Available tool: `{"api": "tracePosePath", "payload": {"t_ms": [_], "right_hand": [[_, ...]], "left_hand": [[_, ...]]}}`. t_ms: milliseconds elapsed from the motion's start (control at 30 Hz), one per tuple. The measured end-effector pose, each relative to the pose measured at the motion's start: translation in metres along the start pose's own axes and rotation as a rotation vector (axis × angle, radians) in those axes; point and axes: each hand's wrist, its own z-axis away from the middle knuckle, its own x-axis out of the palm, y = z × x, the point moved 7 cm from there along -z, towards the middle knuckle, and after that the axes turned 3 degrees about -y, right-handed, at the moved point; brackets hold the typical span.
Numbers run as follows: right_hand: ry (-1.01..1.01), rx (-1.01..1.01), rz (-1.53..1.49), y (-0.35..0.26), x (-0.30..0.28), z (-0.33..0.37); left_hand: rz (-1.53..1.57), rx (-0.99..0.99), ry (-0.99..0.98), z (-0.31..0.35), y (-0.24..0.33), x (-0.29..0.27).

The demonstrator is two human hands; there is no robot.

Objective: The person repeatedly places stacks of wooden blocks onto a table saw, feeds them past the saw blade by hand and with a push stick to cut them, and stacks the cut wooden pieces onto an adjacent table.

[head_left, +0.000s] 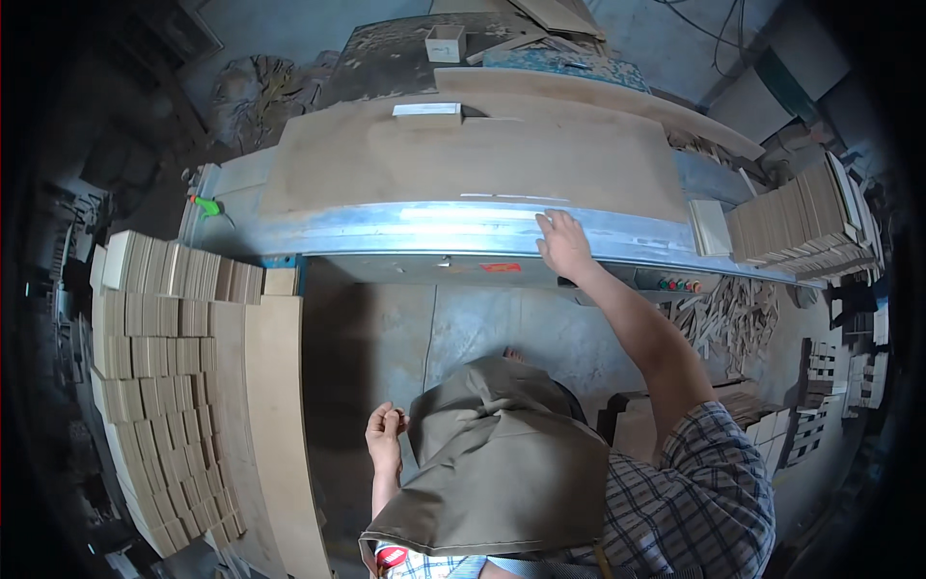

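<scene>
My right hand (pixel 563 244) lies flat with fingers spread on the shiny metal edge of a saw table (pixel 386 230), just below a large brown board (pixel 463 159) that rests on the table. It holds nothing. My left hand (pixel 385 427) hangs low beside my apron, fingers curled into a loose fist with nothing visible in it. A small pale wooden block (pixel 427 113) sits at the far edge of the board.
Stacks of small cut wooden pieces (pixel 164 376) and long boards (pixel 275 425) stand at my left. More stacked pieces (pixel 801 217) sit on the table's right end. Wood offcuts (pixel 728 318) litter the floor at right. A small white box (pixel 445 42) stands far back.
</scene>
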Motion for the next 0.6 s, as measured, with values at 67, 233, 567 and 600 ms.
{"api": "tracePosePath", "payload": {"t_ms": [67, 233, 567, 600], "right_hand": [[-0.044, -0.033, 0.0, 0.005, 0.006, -0.014], [-0.15, -0.171, 0.061, 0.007, 0.02, -0.037], [-0.385, 0.213, -0.488, -0.098, 0.061, -0.079], [-0.298, 0.284, -0.599, -0.104, 0.073, -0.093]], "left_hand": [[-0.02, -0.012, 0.017, -0.003, 0.002, 0.015], [-0.078, -0.058, -0.045, -0.023, 0.007, 0.05], [-0.136, -0.066, -0.189, -0.135, 0.051, 0.086], [-0.14, -0.049, -0.215, -0.147, 0.06, 0.09]]}}
